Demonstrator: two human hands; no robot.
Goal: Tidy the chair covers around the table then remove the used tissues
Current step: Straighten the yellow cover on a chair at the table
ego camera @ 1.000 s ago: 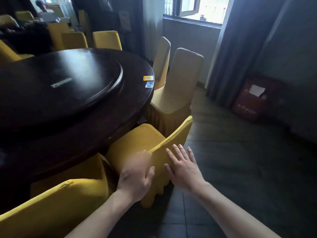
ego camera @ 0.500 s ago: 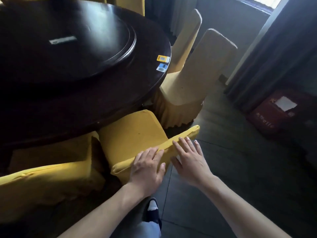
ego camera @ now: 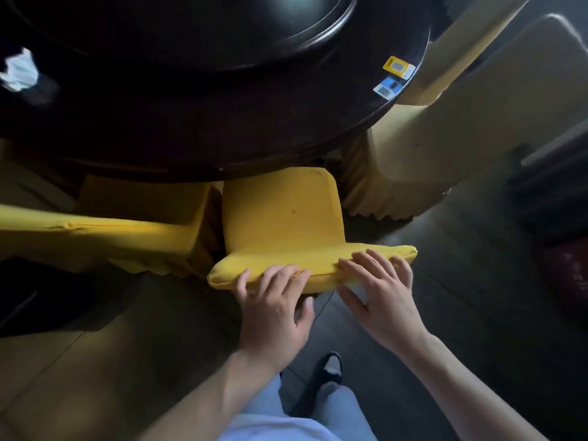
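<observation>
A yellow chair cover (ego camera: 280, 218) sits on a chair tucked under the dark round table (ego camera: 222, 128). My left hand (ego camera: 276, 310) lies on the top edge of the chair back, fingers curled over it and thumb behind. My right hand (ego camera: 381, 297) grips the same edge further right, fingers spread over the top. A crumpled white tissue (ego camera: 19, 73) lies on the table at the far left, well away from both hands.
A second yellow-covered chair (ego camera: 95, 230) stands close on the left. A beige-covered chair (ego camera: 445, 138) stands on the right. Yellow and blue stickers (ego camera: 394, 74) sit near the table edge. My shoe (ego camera: 327, 374) is on the dark tiled floor below.
The view has tipped down and moved closer over the chair. Both hands went from lying flat on the back of the cover to holding its top edge. The tissue came into view.
</observation>
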